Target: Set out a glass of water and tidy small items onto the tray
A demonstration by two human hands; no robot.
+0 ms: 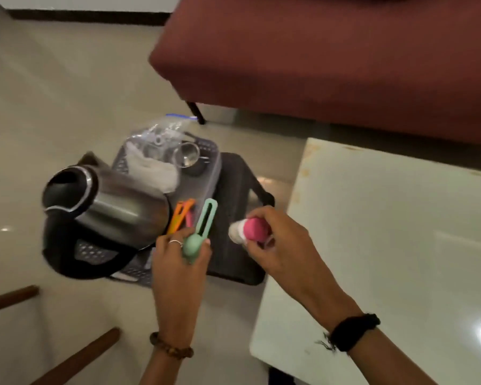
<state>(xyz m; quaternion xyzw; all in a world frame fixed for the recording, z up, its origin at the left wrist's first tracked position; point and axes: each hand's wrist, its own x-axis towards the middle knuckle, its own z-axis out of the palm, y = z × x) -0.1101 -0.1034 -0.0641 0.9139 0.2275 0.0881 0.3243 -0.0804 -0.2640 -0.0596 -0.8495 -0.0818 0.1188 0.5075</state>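
Both hands were closed on small items above the dark stool: the left hand [178, 262] was wrapped around the bulb end of a mint green tool [203, 226], and the right hand [275, 240] was pinched shut on a pink-capped white bottle [247, 230].

Going down by size, the maroon sofa [345, 65] filled the far side and the white table [386, 245] lay to the right. The dark stool [233, 218] carried a grey perforated tray [214, 173], and a steel kettle [109, 207] lay tilted across the tray's near end, just beside the left hand. Farther back on the tray sat a clear zip bag [161, 132], a white cloth [156, 170] and a steel cup [186, 155]. An orange clip [181, 218] lay between the kettle and the green tool.

Judging from the crowding, the tilted kettle looked the main risk: a nudge from the left hand could roll it off the tray. A dropped bottle could also roll off the stool.

No glass of water was visible. Motion blur hid the bag's contents, and I could not tell what the green tool was.
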